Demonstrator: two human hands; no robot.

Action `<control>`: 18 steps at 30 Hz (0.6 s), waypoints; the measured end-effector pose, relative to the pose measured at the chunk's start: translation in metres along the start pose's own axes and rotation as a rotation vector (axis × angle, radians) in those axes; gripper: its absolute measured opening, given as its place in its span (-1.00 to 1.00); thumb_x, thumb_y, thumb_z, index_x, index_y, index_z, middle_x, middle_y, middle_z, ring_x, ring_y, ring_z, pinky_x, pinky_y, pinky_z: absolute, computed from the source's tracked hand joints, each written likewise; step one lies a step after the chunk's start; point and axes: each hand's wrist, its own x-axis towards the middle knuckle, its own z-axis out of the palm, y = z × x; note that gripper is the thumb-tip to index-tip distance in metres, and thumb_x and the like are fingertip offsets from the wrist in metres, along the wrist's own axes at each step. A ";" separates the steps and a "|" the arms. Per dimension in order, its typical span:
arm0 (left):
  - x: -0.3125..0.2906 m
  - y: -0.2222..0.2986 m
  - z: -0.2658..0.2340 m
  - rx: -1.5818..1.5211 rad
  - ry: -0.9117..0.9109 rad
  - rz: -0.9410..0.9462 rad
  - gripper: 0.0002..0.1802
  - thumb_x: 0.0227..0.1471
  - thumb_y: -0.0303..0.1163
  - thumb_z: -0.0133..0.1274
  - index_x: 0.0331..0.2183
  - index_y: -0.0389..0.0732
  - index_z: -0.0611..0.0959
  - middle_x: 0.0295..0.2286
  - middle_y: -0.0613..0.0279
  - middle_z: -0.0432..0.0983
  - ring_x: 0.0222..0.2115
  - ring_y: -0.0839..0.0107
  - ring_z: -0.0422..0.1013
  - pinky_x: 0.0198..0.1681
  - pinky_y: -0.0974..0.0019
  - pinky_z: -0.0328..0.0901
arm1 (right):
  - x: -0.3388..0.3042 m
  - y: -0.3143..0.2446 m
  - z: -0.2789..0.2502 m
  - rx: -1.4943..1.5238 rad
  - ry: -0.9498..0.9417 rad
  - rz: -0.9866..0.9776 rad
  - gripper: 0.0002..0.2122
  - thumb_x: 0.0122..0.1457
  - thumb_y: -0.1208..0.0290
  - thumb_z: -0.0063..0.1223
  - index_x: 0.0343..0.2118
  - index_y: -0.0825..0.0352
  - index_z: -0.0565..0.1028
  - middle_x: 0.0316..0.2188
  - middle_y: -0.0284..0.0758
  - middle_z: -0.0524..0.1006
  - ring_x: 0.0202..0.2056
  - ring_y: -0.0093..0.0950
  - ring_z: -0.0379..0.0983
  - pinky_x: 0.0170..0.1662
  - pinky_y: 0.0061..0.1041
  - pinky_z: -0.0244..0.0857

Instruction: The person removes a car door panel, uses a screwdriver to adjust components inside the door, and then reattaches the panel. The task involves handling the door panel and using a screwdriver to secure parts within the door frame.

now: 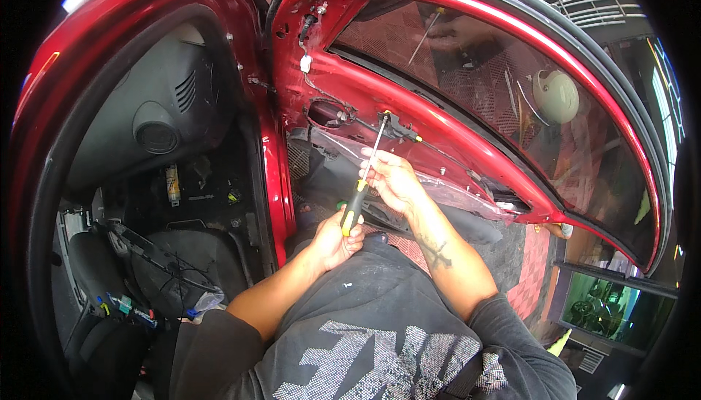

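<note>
A long screwdriver with a black and yellow handle slants up and away from my body. My left hand is closed round the butt of its handle. Higher up, the fingers of my right hand pinch the metal shaft near the handle. The far end of the shaft meets a black fitting on the inner side of the red car door, at a small yellow piece. I cannot make out exactly how the tip sits there. Right of the tip, a yellow-ended rod or cable leaves the fitting.
The door's trim is off, showing bare metal, a wiring harness and loose clear plastic sheeting. The door window curves beyond. To the left are the red door frame, the dashboard and a dark seat with tools and parts.
</note>
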 end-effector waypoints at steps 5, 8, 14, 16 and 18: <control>0.007 0.001 -0.001 0.104 0.195 0.035 -0.35 0.58 0.18 -0.30 -0.16 -0.23 0.57 -0.53 0.27 0.44 -0.61 0.49 0.24 -0.55 0.40 0.16 | 0.005 0.002 -0.001 -0.094 0.061 -0.016 -0.82 0.47 0.51 0.12 0.02 0.43 0.62 -0.24 -0.28 0.67 -0.25 -0.43 0.63 -0.08 -0.38 0.53; 0.004 0.007 0.000 0.204 0.214 0.088 -0.22 0.50 0.34 -0.30 -0.16 -0.24 0.58 -0.49 0.24 0.47 -0.58 0.49 0.27 -0.53 0.41 0.16 | 0.005 0.008 0.004 -0.119 0.134 -0.062 -0.88 0.42 0.50 0.21 -0.08 0.40 0.64 -0.29 -0.34 0.66 -0.31 -0.51 0.60 -0.17 -0.44 0.51; -0.003 -0.004 0.015 0.544 0.239 0.297 -0.38 0.52 0.29 -0.26 -0.10 -0.10 0.51 -0.48 0.33 0.49 -0.60 0.59 0.21 -0.54 0.45 0.07 | 0.009 0.014 0.013 -0.236 0.288 -0.072 -0.89 0.40 0.40 0.30 -0.17 0.33 0.62 -0.32 -0.38 0.63 -0.36 -0.56 0.55 -0.19 -0.47 0.47; 0.004 -0.011 0.011 0.592 0.242 0.381 -0.37 0.53 0.27 -0.27 -0.16 -0.11 0.54 -0.56 0.36 0.42 -0.61 0.57 0.20 -0.54 0.45 0.07 | 0.008 0.014 0.016 -0.204 0.261 -0.072 -0.87 0.40 0.38 0.31 -0.14 0.33 0.62 -0.30 -0.37 0.64 -0.34 -0.54 0.56 -0.18 -0.46 0.48; 0.005 -0.008 0.004 0.314 0.096 0.264 -0.35 0.53 0.28 -0.26 -0.21 -0.13 0.55 -0.60 0.36 0.36 -0.62 0.55 0.19 -0.57 0.44 0.07 | 0.000 0.011 0.015 -0.107 0.178 -0.066 -0.85 0.42 0.38 0.28 -0.09 0.35 0.62 -0.26 -0.33 0.66 -0.28 -0.50 0.60 -0.16 -0.43 0.50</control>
